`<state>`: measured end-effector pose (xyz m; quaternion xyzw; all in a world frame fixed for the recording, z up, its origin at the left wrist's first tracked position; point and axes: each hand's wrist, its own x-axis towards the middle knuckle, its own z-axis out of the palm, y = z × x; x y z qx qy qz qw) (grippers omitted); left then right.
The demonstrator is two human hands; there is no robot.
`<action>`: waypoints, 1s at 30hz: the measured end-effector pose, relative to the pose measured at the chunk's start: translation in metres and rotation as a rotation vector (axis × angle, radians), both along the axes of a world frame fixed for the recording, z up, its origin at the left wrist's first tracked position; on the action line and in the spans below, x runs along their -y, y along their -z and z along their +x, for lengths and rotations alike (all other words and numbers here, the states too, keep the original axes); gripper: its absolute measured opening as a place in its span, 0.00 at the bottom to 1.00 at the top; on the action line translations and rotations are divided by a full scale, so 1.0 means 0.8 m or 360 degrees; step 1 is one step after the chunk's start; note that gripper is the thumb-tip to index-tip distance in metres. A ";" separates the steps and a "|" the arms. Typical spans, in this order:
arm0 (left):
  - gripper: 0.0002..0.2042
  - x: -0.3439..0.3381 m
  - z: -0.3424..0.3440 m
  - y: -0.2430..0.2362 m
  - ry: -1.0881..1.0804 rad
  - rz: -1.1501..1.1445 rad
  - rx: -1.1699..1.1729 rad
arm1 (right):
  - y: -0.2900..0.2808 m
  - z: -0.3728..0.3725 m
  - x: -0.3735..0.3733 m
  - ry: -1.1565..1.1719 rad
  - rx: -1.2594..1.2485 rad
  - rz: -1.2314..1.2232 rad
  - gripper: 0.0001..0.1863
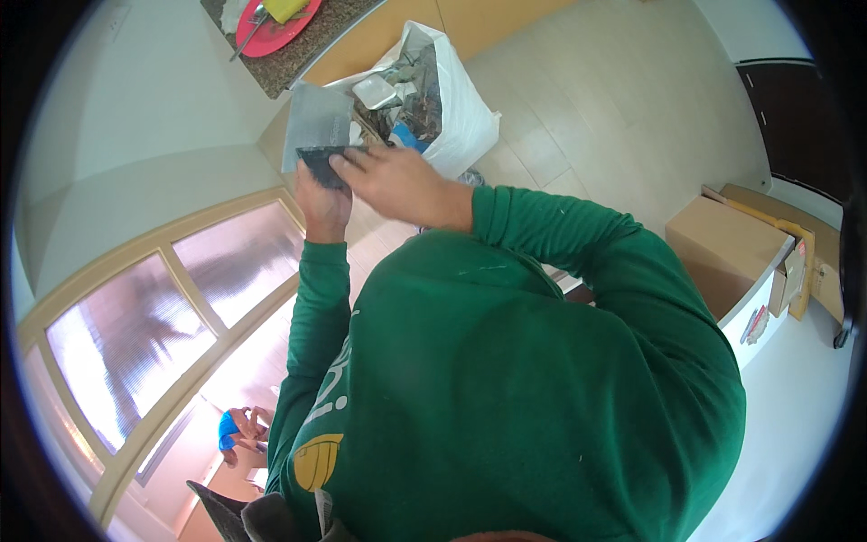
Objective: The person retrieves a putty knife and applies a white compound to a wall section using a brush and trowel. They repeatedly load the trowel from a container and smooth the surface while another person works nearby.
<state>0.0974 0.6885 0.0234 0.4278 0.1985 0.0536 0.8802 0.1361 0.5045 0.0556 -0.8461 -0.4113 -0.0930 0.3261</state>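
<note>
Pale floor tiles point(542, 108) spread across the upper right of the frame, and a dark speckled stone counter point(291, 65) juts in at the upper left. Near it, a dark, flat, angular piece point(323, 172) sits in the bare left hand point(322, 210), closed around its lower part. The bare right hand point(402, 183) lies over the piece's right end with bent fingers; slight blur means I cannot tell whether they pinch or only touch.

Just above the piece stands a translucent grey plastic panel point(316, 119); what supports it is unclear. Right of that gapes a white plastic bag point(471, 113) full of loose, dark debris point(424, 90). My judgement is that a loose hold could drop the piece, and a knock against the bag's soft, uneven rim could spill debris onto the tiles.

A round red plate point(287, 36) with a metal fork point(246, 42) rests on the counter, back from the hands. On the left, a cream-framed glazed partition point(194, 294) hems in the left arm's side; an open cardboard box point(727, 228) stands well apart at right.
</note>
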 end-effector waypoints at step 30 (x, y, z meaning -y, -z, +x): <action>0.08 0.026 0.006 -0.006 -0.0206 0.0027 -0.0043 | -0.019 -0.006 0.009 0.0091 -0.0384 0.0161 0.18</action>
